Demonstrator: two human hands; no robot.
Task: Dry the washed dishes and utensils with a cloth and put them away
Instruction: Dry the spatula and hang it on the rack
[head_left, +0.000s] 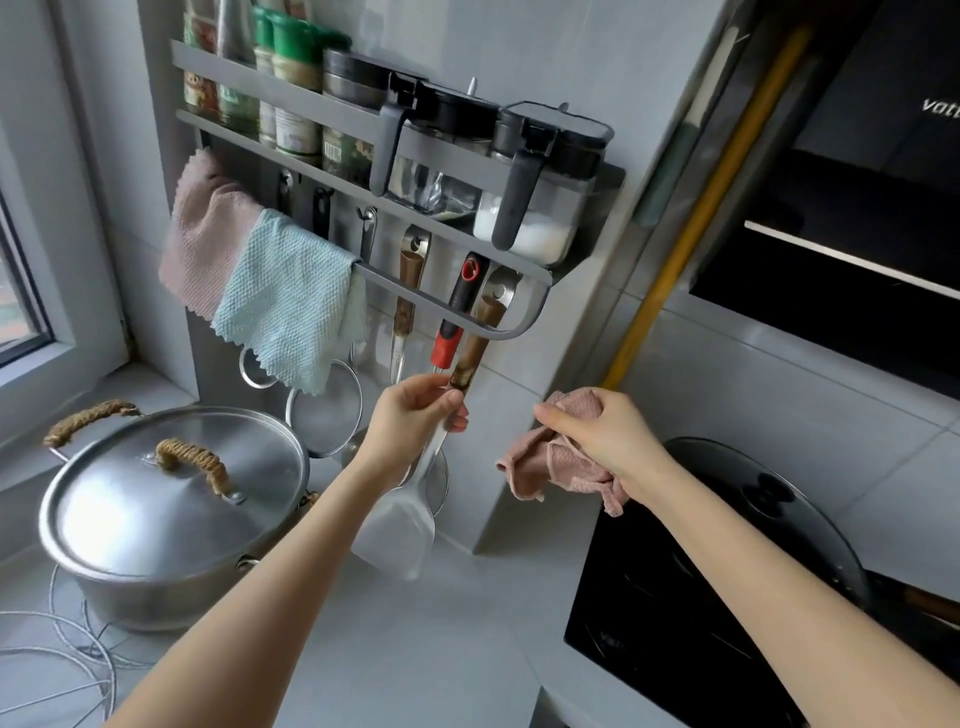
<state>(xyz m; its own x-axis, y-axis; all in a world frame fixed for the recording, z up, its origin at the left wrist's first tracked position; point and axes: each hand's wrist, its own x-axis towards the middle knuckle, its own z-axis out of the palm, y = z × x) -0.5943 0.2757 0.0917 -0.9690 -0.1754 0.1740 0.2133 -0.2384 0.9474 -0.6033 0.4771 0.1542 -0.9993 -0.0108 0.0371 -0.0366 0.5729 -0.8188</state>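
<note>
The left hand (415, 410) pinches the spatula (400, 525) where its wooden grip meets the steel shank, thumb on the near side, fingers curled round the far side. Gripping that low lets the hand steer the holed top of the handle up to the hooks under the wall rack (363, 150). That top sits right at the hook row behind the front rail, but I cannot tell whether it is already hooked on. The blade hangs free above the desk (415, 649).

The right hand (597, 426) is closed round a bunched pink cloth (545, 467), held to the right of the spatula and not touching it. I judge the wiping of this piece done and the cloth held ready for the next.

Just left of the spatula's handle hang a red-and-black utensil (457, 317) and another wood-handled tool (408, 291). Further left a blue cloth (291, 296) and a pale pink towel (200, 239) drape over the rail. A lidded steel pot (171, 499) stands on the desk at near left, and a black hob (675, 597) lies at near right.
</note>
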